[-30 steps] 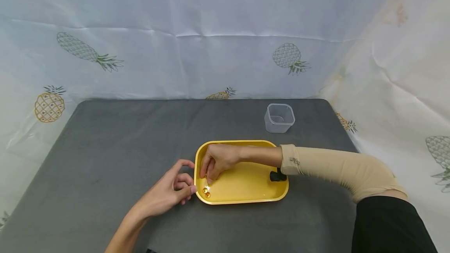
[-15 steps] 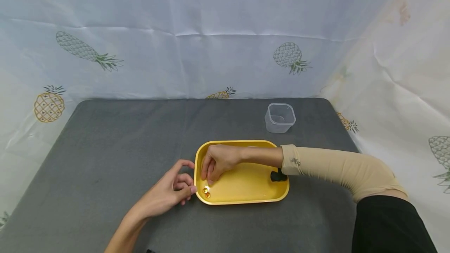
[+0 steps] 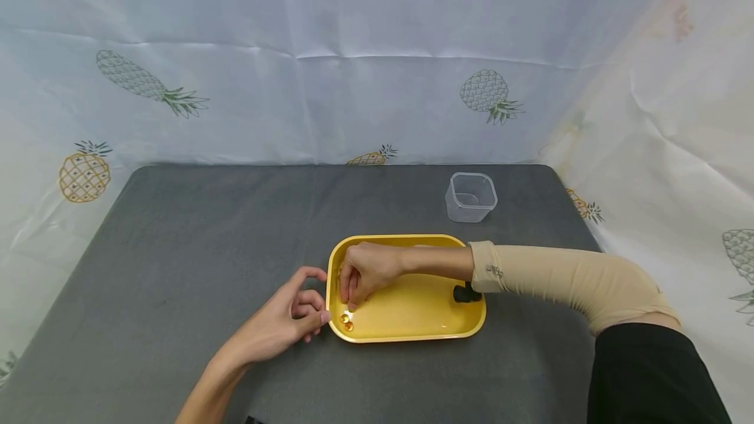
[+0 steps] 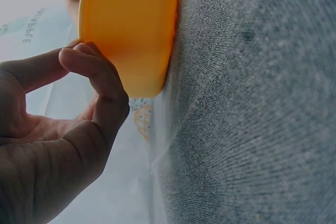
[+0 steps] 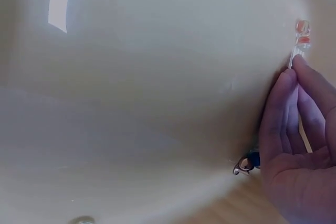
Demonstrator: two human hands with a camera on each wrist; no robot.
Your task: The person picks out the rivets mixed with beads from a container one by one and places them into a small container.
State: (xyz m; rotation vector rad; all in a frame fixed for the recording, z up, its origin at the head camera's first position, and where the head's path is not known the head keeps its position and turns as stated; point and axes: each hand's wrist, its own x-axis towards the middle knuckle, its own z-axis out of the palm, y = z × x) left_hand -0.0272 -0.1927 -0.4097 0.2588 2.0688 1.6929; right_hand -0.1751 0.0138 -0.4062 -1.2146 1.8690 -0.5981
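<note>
A yellow tray [image 3: 406,319] lies on the grey table. My left hand [image 3: 283,319] is at its left end; the index finger and thumb touch the rim, and the other fingers are loosely bent. In the left wrist view, bent fingertips meet the outer wall of the tray [image 4: 131,30]. My right hand [image 3: 371,270] reaches into the tray's left part, fingertips down. Between its thumb and index finger it pinches a small clear piece [image 5: 295,57], partly hidden by the fingertips. Two amber gems [image 3: 347,322] lie beside those fingertips. Past the hand are a clear, dark-marked piece [image 5: 242,166] and a dark blue one.
A clear square plastic tub [image 3: 470,201] stands behind the tray, at the back right of the table [image 3: 206,241]. A black object [image 3: 467,293], seemingly a wrist mount, shows at my right wrist over the tray. Pineapple-print cloth [image 3: 353,18] hangs behind and to the right.
Almost nothing moves. The right fingertips shift very slightly within the tray's left part, the left hand keeps its place at the rim, and the whole view drifts a little.
</note>
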